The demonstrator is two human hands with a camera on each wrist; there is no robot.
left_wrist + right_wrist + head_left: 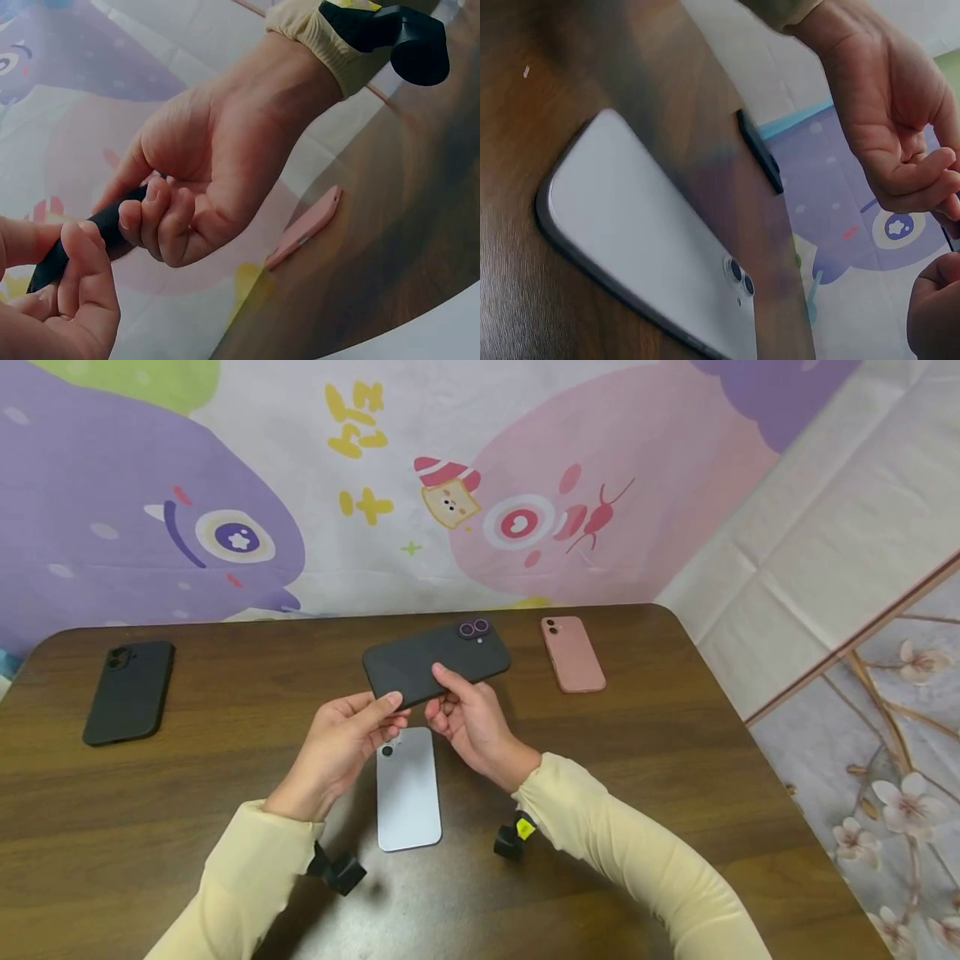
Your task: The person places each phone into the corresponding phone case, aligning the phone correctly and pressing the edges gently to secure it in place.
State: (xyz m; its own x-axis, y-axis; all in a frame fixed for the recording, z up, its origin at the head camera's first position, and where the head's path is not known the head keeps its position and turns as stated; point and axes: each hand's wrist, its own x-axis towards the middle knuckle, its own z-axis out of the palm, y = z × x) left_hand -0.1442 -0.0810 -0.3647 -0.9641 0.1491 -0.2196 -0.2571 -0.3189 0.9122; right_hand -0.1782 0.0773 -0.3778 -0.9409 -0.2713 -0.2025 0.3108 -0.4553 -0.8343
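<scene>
A black phone (420,664) with two purple-ringed lenses is held tilted above the table, its camera end to the right. My left hand (337,743) pinches its near left corner, thumb on top. With thumb on the back and fingers curled below, my right hand (480,727) grips the near long edge. The left wrist view shows the black phone edge-on between both hands. Below the hands, a white phone (408,797) lies back up, its camera corner partly hidden by the left hand in the head view.
A pink phone (575,656) lies at the back right of the wooden table (637,760). Toward the left lies a dark phone or phone case (131,693). A patterned cloth (360,560) hangs behind the table's back edge.
</scene>
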